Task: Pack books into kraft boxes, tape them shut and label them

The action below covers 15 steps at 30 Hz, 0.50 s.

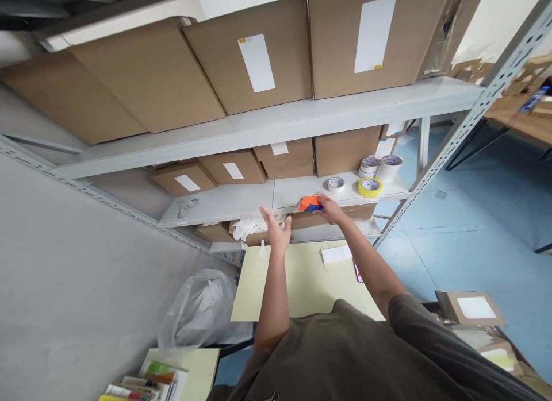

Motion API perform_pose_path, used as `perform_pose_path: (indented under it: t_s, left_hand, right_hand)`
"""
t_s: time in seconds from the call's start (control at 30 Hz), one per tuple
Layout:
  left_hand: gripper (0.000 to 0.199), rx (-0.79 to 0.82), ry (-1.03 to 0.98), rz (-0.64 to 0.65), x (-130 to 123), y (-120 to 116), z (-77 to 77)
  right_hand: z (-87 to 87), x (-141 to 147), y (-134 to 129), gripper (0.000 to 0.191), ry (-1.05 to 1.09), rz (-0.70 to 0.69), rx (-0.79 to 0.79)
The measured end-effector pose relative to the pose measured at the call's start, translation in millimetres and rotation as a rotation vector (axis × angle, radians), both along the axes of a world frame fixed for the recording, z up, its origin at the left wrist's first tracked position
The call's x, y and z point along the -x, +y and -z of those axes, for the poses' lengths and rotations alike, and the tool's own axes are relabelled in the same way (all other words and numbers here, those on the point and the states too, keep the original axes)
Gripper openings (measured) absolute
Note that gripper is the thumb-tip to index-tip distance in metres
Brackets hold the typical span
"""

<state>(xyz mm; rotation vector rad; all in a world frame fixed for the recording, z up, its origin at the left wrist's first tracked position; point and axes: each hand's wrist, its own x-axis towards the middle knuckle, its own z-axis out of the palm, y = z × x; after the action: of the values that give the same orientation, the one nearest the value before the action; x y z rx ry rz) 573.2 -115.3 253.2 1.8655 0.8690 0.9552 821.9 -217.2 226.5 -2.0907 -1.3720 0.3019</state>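
The person's right hand point(330, 211) was closed around one end of an orange-and-blue handheld tool point(311, 203), which stuck out to the left of that hand, by the front edge of a light-grey metal shelf point(245, 199); whether tool and shelf touched could not be told. A loose grip there could have let it drop past the edge onto the pale-yellow tabletop point(304, 280) below the hand. A flat white tape roll point(336, 185) lay just beyond the right hand and a yellow tape roll point(370, 187) to its right; a careless sweep might have knocked either. The left hand point(279, 233) was empty, fingers spread, near crumpled white material point(249, 228), and might have snagged it if lowered carelessly.
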Motion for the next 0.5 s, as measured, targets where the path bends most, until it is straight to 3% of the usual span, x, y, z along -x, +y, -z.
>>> perform_pose_path:
  t_s: [0.1, 0.23, 0.33, 0.4, 0.5]
  left_hand:
    - [0.090, 0.011, 0.035, -0.064, 15, 0, 14.0]
    - [0.069, -0.014, 0.150, -0.017, 37, -2, 24.9]
    - [0.052, 0.006, 0.210, 0.007, 51, -5, 28.9]
    - [0.045, 0.019, 0.227, 0.027, 60, -6, 31.8]
    - [0.041, 0.036, 0.238, 0.030, 72, -5, 39.9]
  right_hand:
    - [-0.8, -14, 36, 0.037, -0.109, 0.075, 0.089]
    - [-3.0, -29, 79, 0.029, -0.181, 0.155, 0.137]
    - [1.3, -31, 96, 0.020, -0.192, 0.169, 0.134]
    - [7.8, -29, 99, 0.023, -0.199, 0.167, 0.075]
    - [22.0, -17, 97, 0.036, -0.162, 0.234, -0.148]
